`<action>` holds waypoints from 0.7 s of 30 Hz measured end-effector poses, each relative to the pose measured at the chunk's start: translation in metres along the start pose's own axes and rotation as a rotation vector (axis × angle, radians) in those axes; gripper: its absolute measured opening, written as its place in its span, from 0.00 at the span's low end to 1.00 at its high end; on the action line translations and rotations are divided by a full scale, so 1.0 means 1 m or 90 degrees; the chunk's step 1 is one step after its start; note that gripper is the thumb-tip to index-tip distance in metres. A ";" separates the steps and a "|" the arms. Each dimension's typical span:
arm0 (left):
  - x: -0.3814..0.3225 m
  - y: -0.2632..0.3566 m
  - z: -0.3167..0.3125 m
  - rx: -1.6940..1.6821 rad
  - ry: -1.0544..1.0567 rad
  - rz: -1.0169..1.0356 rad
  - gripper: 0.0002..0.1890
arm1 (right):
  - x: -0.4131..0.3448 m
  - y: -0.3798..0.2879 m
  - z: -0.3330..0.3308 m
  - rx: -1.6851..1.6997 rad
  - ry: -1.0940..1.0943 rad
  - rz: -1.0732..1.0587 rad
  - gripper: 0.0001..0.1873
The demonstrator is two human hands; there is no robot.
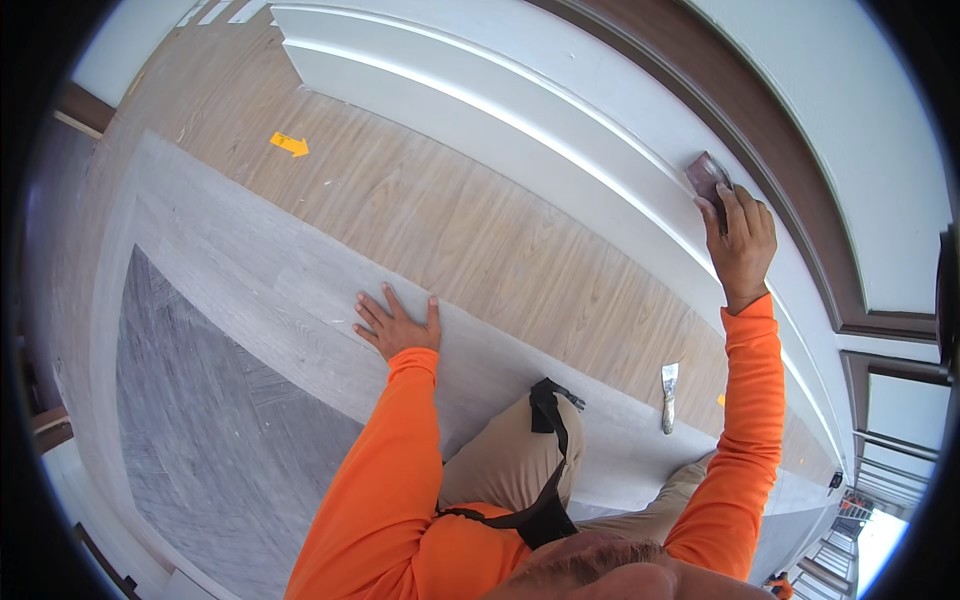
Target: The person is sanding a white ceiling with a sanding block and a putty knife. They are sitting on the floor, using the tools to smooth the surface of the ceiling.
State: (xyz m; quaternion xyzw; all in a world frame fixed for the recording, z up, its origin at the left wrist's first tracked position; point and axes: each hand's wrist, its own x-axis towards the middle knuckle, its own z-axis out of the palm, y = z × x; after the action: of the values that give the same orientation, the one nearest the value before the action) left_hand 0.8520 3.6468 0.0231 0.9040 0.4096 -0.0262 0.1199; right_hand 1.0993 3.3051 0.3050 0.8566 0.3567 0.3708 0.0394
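My right hand [741, 244] is raised to the white wall and grips a dark reddish sanding block or pad [706, 177], which lies against the wall just above the white baseboard moulding [480, 105]. My left hand [396, 326] rests flat on the grey floor planks, its fingers spread and nothing held. A putty knife [668, 397] with a stained handle lies on the floor between my knee and the baseboard, its blade towards the wall.
Wood-look flooring [450, 217] runs along the baseboard, with a yellow arrow sticker [289, 144] on it. Brown trim [795, 247] frames the wall above. A black strap [551, 420] crosses my bent knee. Another person [781, 585] in orange is far off at the lower right.
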 end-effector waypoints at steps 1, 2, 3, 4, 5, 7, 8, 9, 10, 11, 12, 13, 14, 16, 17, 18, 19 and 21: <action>0.000 0.000 0.000 0.002 0.001 0.002 0.52 | -0.003 0.001 0.003 -0.011 -0.006 0.008 0.19; 0.001 0.000 0.001 -0.002 0.000 0.004 0.52 | -0.005 0.001 0.007 -0.023 -0.030 0.059 0.20; 0.001 -0.001 0.001 -0.004 -0.002 0.004 0.52 | -0.006 -0.002 0.011 -0.034 -0.055 0.109 0.21; 0.001 -0.001 0.002 -0.006 -0.004 0.004 0.52 | -0.005 -0.004 0.014 -0.044 -0.080 0.160 0.22; 0.001 -0.001 0.002 -0.005 -0.002 0.005 0.52 | -0.004 -0.007 0.015 -0.068 -0.082 0.151 0.22; 0.001 0.001 0.000 -0.001 0.001 0.009 0.52 | 0.006 -0.021 0.012 -0.115 -0.086 0.135 0.21; 0.001 0.000 0.001 0.010 0.002 0.006 0.52 | 0.006 -0.021 0.015 -0.077 -0.062 0.114 0.21; 0.001 0.001 0.001 0.019 0.002 0.007 0.52 | 0.006 -0.020 0.017 -0.043 -0.039 0.094 0.21; 0.000 0.002 0.002 0.029 0.002 0.009 0.51 | 0.006 -0.020 0.019 -0.009 -0.017 0.074 0.21; 0.001 0.001 0.001 0.028 0.008 0.010 0.51 | 0.006 -0.022 0.021 0.004 -0.021 0.072 0.22; 0.000 0.002 0.001 0.026 0.013 0.011 0.51 | 0.007 -0.026 0.024 0.015 -0.026 0.068 0.23; 0.000 0.002 0.002 0.023 0.017 0.012 0.51 | 0.009 -0.028 0.027 0.026 -0.031 0.063 0.23; 0.001 0.002 0.002 0.020 0.026 0.017 0.51 | 0.008 -0.028 0.034 0.029 -0.033 0.062 0.25; 0.000 0.002 0.006 0.015 0.038 0.023 0.51 | 0.018 -0.036 0.036 0.023 -0.018 0.061 0.26; -0.001 0.002 0.008 0.017 0.037 0.023 0.51 | 0.023 -0.039 0.037 0.020 -0.011 0.061 0.27; 0.000 0.001 0.007 0.021 0.039 0.023 0.51 | 0.028 -0.040 0.039 0.000 0.007 0.056 0.28; 0.001 0.000 0.006 0.025 0.041 0.023 0.51 | 0.030 -0.039 0.045 -0.020 0.019 0.046 0.27; 0.000 -0.001 0.005 0.022 0.032 0.019 0.52 | 0.033 -0.035 0.056 -0.059 0.045 0.024 0.26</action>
State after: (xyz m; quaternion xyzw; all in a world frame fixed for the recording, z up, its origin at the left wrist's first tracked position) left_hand 0.8520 3.6462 0.0176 0.9122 0.3988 -0.0091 0.0942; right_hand 1.1318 3.3630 0.2733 0.8469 0.3238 0.4176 0.0593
